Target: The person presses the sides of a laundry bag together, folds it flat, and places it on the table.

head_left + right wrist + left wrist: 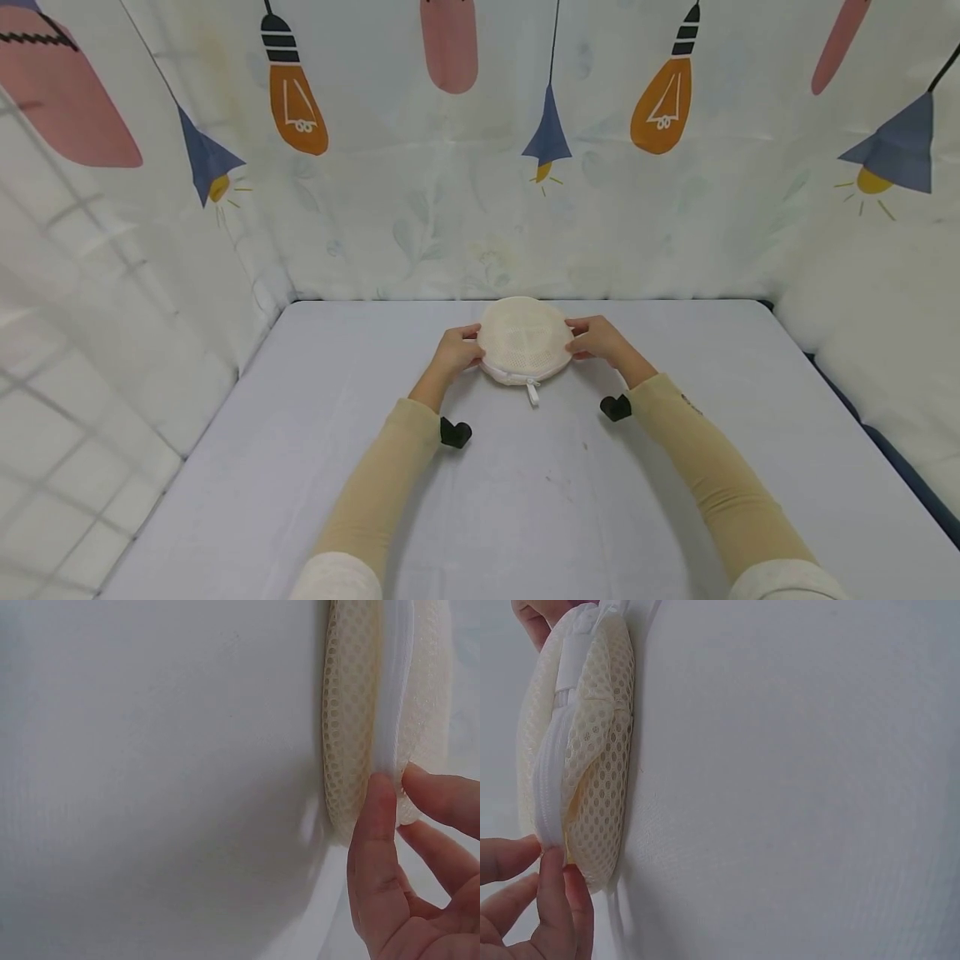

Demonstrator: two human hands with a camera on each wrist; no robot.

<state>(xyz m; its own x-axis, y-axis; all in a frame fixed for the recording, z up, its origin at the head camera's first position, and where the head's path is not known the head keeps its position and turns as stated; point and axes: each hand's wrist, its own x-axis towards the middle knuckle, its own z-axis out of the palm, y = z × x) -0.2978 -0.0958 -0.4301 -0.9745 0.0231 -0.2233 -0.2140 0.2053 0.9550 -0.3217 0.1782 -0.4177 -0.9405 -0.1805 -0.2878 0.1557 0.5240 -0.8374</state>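
A round cream mesh laundry bag (525, 337) sits toward the far side of the table, its white zipper pull (533, 393) hanging at the near edge. My left hand (456, 350) pinches the bag's left side between thumb and fingers. On the opposite side, my right hand (602, 340) pinches the rim. In the left wrist view, the white zipper band (551, 772) runs along the bag's edge down to the fingertips, and the mesh below it is creased. The right wrist view shows thumb and forefinger on the zipper band (394, 690).
A white cloth covers the table (517, 500). Behind it hangs a white curtain (487, 208) printed with lamps and bulbs, with more fabric at both sides. A black heart-shaped piece sits by each wrist, one at the left (455, 433), one at the right (616, 407).
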